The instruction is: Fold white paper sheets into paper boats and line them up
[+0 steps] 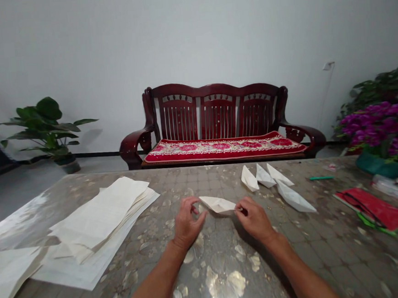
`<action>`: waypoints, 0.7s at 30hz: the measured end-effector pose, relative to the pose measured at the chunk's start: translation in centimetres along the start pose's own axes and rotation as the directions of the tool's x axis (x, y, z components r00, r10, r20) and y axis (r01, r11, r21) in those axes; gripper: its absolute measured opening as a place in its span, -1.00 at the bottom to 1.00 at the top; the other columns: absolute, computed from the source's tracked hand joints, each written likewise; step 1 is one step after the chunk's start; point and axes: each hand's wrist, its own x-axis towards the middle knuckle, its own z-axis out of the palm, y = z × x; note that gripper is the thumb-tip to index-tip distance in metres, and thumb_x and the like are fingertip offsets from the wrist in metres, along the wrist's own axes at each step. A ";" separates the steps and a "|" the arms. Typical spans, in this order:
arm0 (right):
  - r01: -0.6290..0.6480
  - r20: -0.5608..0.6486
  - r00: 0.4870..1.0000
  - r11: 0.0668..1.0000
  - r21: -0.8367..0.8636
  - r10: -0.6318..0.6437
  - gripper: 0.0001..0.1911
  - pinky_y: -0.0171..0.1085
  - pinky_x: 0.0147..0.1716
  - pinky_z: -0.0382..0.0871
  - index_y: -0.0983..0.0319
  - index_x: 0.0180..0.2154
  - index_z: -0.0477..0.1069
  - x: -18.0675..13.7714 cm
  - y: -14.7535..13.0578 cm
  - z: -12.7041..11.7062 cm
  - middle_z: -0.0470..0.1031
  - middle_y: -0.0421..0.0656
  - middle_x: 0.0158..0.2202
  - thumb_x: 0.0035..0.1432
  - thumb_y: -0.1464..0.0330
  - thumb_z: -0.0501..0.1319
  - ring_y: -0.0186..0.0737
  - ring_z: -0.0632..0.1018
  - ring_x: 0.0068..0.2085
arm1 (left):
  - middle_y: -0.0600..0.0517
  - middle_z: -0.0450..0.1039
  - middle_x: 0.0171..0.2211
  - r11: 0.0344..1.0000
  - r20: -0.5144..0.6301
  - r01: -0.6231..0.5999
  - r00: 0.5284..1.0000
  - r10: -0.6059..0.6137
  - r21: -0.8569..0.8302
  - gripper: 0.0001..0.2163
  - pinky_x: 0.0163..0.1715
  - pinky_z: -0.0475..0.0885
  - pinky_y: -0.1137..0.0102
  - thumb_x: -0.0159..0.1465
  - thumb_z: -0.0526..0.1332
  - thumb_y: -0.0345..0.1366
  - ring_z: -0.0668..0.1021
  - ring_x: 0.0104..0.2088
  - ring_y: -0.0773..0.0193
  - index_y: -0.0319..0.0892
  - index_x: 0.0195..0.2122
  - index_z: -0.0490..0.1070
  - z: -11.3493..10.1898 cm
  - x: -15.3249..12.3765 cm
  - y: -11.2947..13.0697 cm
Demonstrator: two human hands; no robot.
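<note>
A folded white paper boat [218, 204] rests on the glass-topped table [215, 267], held between both hands. My left hand [187, 222] pinches its left end with fingers curled. Closed on the boat's right end is my right hand [255, 218]. Several finished paper boats [277, 185] lie just beyond on the right, apart from my hands.
A stack of white paper sheets [98, 226] covers the table's left side. A green pen [321, 177], red packets [374, 207] and purple flowers [386, 127] are at the right. A dark wooden bench with a red cushion [217, 124] and a potted plant [47, 128] stand behind.
</note>
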 end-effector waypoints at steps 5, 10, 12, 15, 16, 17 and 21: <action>-0.114 -0.220 0.970 0.992 -0.051 0.101 -0.80 -0.32 -0.28 0.30 0.17 -0.41 0.42 -2.9 1.3 -1.7 0.47 -0.15 -0.37 0.18 0.29 0.09 -0.24 0.46 -0.34 | -0.02 0.40 -0.09 1.000 -0.033 0.007 0.999 -0.007 0.002 -0.73 -0.40 0.46 0.44 0.20 0.24 -0.31 0.45 -0.47 0.43 -0.13 -0.07 0.33 0.1 0.0 -0.7; -0.247 -0.419 0.895 0.952 -0.182 0.153 -0.72 -0.31 -0.30 0.28 0.17 -0.36 0.46 -5.7 4.1 -4.0 0.49 -0.13 -0.36 0.23 0.18 0.07 -0.23 0.46 -0.37 | -0.02 0.41 -0.11 1.000 -0.008 -0.021 1.000 0.021 -0.006 -0.79 -0.40 0.47 0.43 0.22 0.23 -0.29 0.45 -0.50 0.44 -0.14 -0.11 0.38 0.1 0.0 -0.5; -0.299 -0.471 0.866 0.929 -0.218 0.169 -0.70 -0.31 -0.29 0.27 0.17 -0.34 0.48 -6.2 5.3 -4.9 0.50 -0.12 -0.34 0.25 0.16 0.06 -0.21 0.47 -0.35 | -0.01 0.41 -0.11 1.000 -0.005 -0.024 1.000 0.024 -0.013 -0.80 -0.41 0.47 0.44 0.23 0.23 -0.29 0.45 -0.50 0.44 -0.14 -0.12 0.39 0.2 0.1 -0.4; -0.374 -0.535 0.822 0.893 -0.250 0.194 -0.68 -0.31 -0.31 0.25 0.18 -0.29 0.49 -6.4 6.6 -5.7 0.51 -0.12 -0.32 0.25 0.16 0.05 -0.22 0.47 -0.34 | -0.02 0.41 -0.12 1.000 0.008 -0.018 1.000 0.018 -0.014 -0.82 -0.41 0.47 0.44 0.25 0.22 -0.27 0.44 -0.49 0.44 -0.14 -0.14 0.40 0.2 0.1 -0.4; -0.394 -0.549 0.811 0.883 -0.256 0.203 -0.68 -0.31 -0.32 0.24 0.18 -0.28 0.49 -6.3 6.9 -5.8 0.51 -0.12 -0.31 0.25 0.17 0.05 -0.23 0.47 -0.34 | -0.02 0.41 -0.12 1.000 0.014 -0.016 1.000 0.016 -0.012 -0.83 -0.41 0.47 0.45 0.25 0.22 -0.26 0.44 -0.49 0.44 -0.14 -0.14 0.40 0.2 0.1 -0.4; -0.411 -0.557 0.803 0.873 -0.261 0.212 -0.69 -0.32 -0.33 0.23 0.19 -0.27 0.49 -6.3 7.1 -5.9 0.51 -0.12 -0.30 0.25 0.18 0.05 -0.23 0.48 -0.34 | -0.02 0.41 -0.12 1.000 0.019 -0.015 1.000 0.016 -0.011 -0.83 -0.41 0.47 0.45 0.25 0.22 -0.26 0.44 -0.49 0.44 -0.14 -0.15 0.40 0.2 0.1 -0.4; -0.460 -0.533 0.808 0.835 -0.302 0.252 -0.69 -0.31 -0.35 0.20 0.18 -0.22 0.49 -6.3 7.4 -5.7 0.51 -0.14 -0.28 0.25 0.21 0.03 -0.22 0.49 -0.30 | -0.02 0.42 -0.14 0.999 0.031 -0.032 0.999 0.033 -0.014 -0.85 -0.40 0.47 0.45 0.26 0.21 -0.26 0.43 -0.50 0.45 -0.14 -0.17 0.42 0.2 0.1 -0.5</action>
